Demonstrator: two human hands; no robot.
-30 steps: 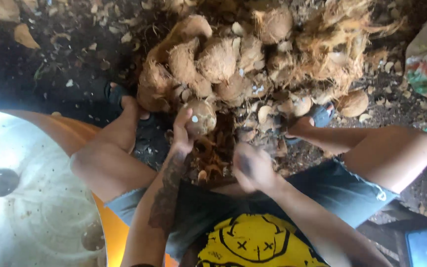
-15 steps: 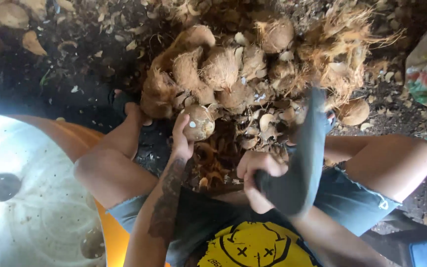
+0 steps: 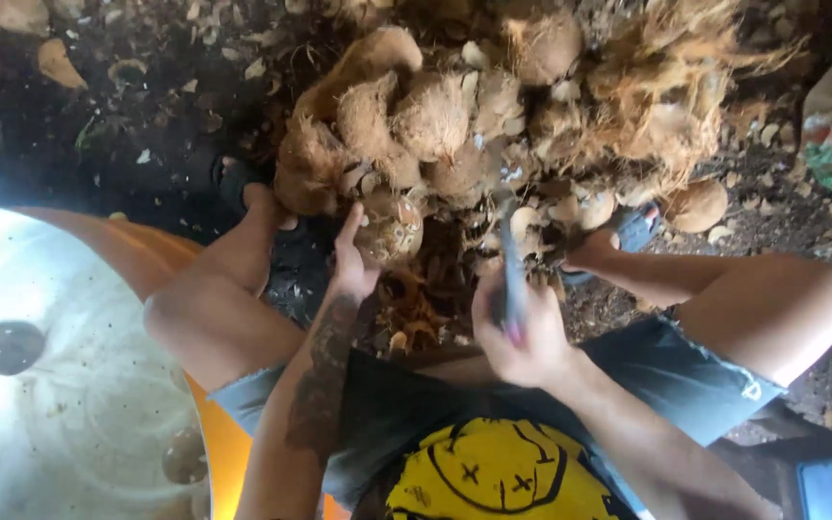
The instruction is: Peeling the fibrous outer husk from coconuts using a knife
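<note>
Brown husked coconut point(image 3: 389, 229) gripped by left hand point(image 3: 353, 265) | right hand point(image 3: 522, 332) clenches blade point(image 3: 510, 265), now swung down edge-on | strike underway

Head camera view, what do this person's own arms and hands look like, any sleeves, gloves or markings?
Both arms are bare to the edge of the picture, with no sleeves showing. The left hand and right hand wear no gloves, and no rings or watch are visible. The left forearm carries a large dark tattoo running along most of its length; its design is too blurred to make out. The right forearm looks unmarked.
</note>
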